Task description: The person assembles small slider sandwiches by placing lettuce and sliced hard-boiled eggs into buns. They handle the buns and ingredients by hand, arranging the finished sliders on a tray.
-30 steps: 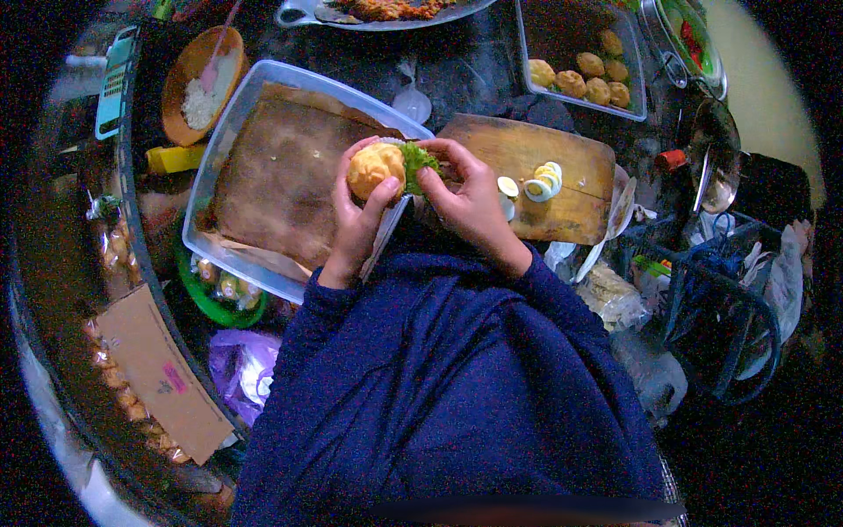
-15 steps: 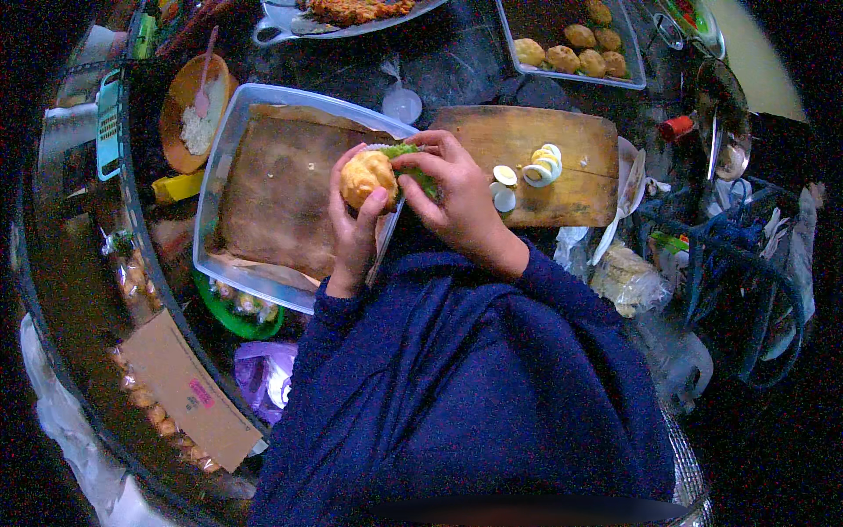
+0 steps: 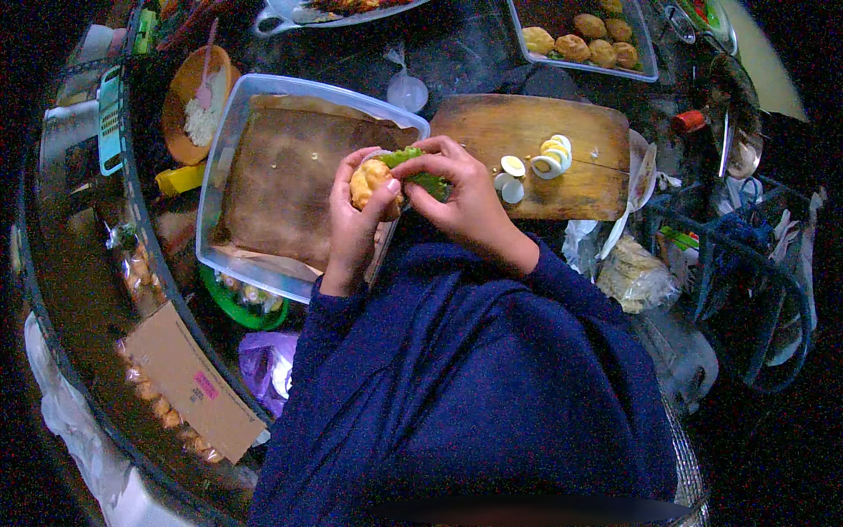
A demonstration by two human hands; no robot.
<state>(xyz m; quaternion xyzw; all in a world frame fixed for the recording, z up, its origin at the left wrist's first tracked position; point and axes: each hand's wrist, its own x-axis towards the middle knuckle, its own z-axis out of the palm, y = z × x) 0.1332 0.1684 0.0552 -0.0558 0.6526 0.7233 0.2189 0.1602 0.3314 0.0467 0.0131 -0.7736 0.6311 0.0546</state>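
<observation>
My left hand [image 3: 349, 230] grips a golden, lumpy fried bun [image 3: 367, 183], its thumb across the near face. Bent over the bun's right side, my right hand [image 3: 470, 198] pinches a green lettuce leaf [image 3: 404, 156] against it. Whether the leaf sits inside a slit cannot be seen behind the fingers. Both hands are above the right edge of a clear plastic box [image 3: 213, 176] lined with brown paper [image 3: 290, 193]. Right of them, boiled egg slices [image 3: 553, 158] lie on a wooden cutting board [image 3: 474, 114].
At the back right, another plastic box [image 3: 652, 53] holds several fried buns [image 3: 571, 46]. An orange bowl [image 3: 176, 132] with white shreds stands left, near a teal grater [image 3: 110, 123]. A green basket [image 3: 233, 303] and cardboard [image 3: 189, 386] are lower left; a dark blue basket [image 3: 755, 263] is right.
The bun has turned and moved slightly right in my left hand, and less of its face shows. My right hand stays at the leaf. The whole view has shifted a little.
</observation>
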